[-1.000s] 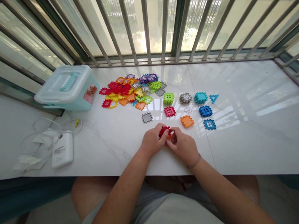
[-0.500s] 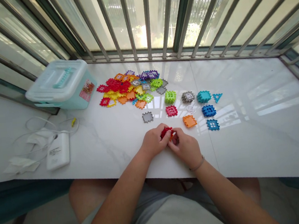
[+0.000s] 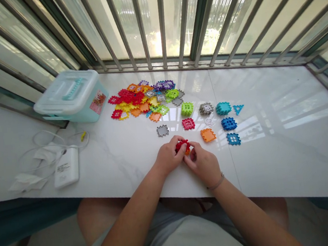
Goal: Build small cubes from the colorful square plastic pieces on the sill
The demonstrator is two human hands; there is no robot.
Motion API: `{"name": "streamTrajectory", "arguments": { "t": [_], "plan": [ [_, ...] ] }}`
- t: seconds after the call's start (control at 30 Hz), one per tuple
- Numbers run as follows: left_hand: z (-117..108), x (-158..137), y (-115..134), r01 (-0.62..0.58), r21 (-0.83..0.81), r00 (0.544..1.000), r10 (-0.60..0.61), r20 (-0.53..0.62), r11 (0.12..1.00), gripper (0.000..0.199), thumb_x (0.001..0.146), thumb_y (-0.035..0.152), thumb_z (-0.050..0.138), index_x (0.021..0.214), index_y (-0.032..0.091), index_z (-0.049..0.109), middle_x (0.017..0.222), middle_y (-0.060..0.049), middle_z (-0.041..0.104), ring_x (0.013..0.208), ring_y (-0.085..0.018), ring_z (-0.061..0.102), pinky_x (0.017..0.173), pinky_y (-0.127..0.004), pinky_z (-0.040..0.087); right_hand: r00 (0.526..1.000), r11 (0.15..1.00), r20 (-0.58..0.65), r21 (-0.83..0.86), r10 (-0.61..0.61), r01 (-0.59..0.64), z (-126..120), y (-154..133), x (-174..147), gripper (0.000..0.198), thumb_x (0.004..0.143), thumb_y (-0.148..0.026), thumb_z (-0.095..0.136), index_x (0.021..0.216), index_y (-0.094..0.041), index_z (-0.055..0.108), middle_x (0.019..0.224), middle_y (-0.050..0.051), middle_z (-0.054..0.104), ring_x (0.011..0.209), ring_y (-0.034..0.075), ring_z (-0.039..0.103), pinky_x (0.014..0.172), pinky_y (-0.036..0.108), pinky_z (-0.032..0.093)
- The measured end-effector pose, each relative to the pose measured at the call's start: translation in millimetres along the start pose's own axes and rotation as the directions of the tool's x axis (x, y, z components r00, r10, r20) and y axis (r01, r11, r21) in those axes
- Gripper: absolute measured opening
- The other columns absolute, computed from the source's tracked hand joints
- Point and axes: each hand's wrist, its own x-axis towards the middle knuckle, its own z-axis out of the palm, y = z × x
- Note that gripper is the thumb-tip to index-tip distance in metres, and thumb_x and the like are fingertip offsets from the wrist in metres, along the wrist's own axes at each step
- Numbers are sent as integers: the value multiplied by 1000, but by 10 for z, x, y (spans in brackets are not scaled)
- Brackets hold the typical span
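My left hand (image 3: 167, 157) is closed round a red notched building tile (image 3: 182, 146), its thumb across the face. A bit of an orange tile (image 3: 188, 151) shows just under the red one; whether they are joined is hidden by fingers. From the other side, my right hand (image 3: 206, 162) pinches the edge of these tiles, fingers curled. Beyond the hands lie a grey tile (image 3: 162, 130), a pinkish-red tile (image 3: 188, 123) and a stack of orange tiles (image 3: 208, 135). A blue window tile (image 3: 233, 138) lies to the right.
A heap of mixed tiles (image 3: 131, 97) lies back left beside a lidded teal box (image 3: 86, 115). Green (image 3: 187, 108), grey (image 3: 206, 108), teal (image 3: 223, 108) and blue (image 3: 229, 123) stacks stand further right. A white power bank (image 3: 66, 167) and cable are at left. Metal bars (image 3: 161, 28) line the window.
The red tile has turned between my hands, so more of its toothed face shows. Both hands stay in about the same place. The camera view has shifted slightly.
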Motion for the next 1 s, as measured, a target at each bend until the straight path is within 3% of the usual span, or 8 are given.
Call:
{"name": "streamTrajectory", "arguments": {
  "t": [0.3, 0.73, 1.0],
  "plan": [
    [8, 3, 11, 8, 10, 1000, -8, -6, 1000, 22, 104, 39, 61, 121, 26, 67, 93, 0, 78, 72, -18, 71, 73, -29, 51, 1000, 999, -2, -36, -5, 5, 17, 6, 7, 44, 104, -47, 63, 138, -20, 67, 84, 1, 77, 68, 17, 70, 64, 27, 40],
    [14, 10, -7, -11, -8, 1000, 11, -3, 1000, 19, 104, 39, 61, 117, 26, 67, 98, -2, 79, 79, -20, 72, 75, -31, 50, 999, 999, 23, -23, 30, -30, -2, -19, 16, 45, 104, -50, 62, 136, -20, 69, 79, 1, 75, 68, 17, 69, 63, 26, 39],
    [18, 2, -15, 42, -265, 999, -42, 6, 963, 28, 105, 40, 61, 128, 24, 58, 70, 7, 67, 57, -14, 59, 62, -26, 43, 980, 991, -150, 51, 130, -124, 6, -3, 0, 54, 105, -55, 58, 137, -12, 67, 70, -2, 67, 61, 16, 63, 63, 28, 42]
  ]
}}
